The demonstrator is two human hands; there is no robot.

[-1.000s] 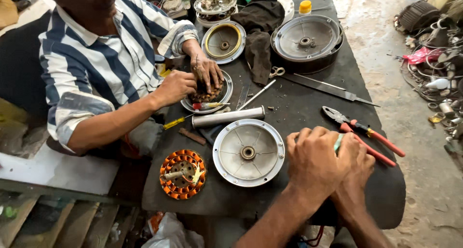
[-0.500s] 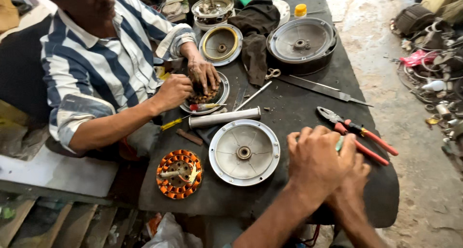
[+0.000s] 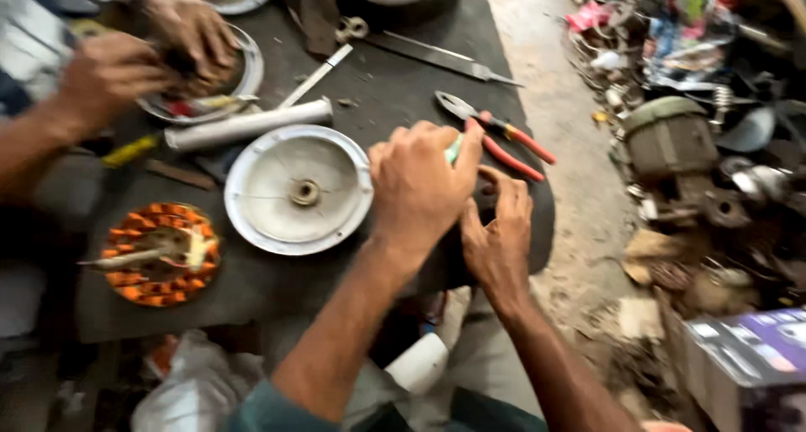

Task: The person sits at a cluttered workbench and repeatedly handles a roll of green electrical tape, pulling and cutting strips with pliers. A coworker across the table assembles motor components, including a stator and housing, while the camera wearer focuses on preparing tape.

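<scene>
My left hand (image 3: 417, 188) is closed round a small pale green piece (image 3: 453, 151) at the near right end of the dark table (image 3: 277, 289). Close beside it, my right hand (image 3: 501, 230) curls its fingers round a dark round part (image 3: 487, 200) at the table's edge. Red-handled pliers (image 3: 506, 138) lie just beyond both hands. A white round metal cover (image 3: 298, 188) lies flat to the left of my left hand. An orange wound coil ring (image 3: 159, 251) sits further left.
Across the table, another person's hands (image 3: 189, 37) work in a metal dish (image 3: 248, 71). A white tube (image 3: 248, 123), a long flat blade (image 3: 445, 57) and scissors (image 3: 353, 29) lie nearby. Scrap motors and parts (image 3: 680, 146) crowd the floor at right, with a purple box (image 3: 756, 356).
The view has swung closer and to the right. My hands stay together at the table's near right end, the left still on the green piece. The other person keeps working in the dish.
</scene>
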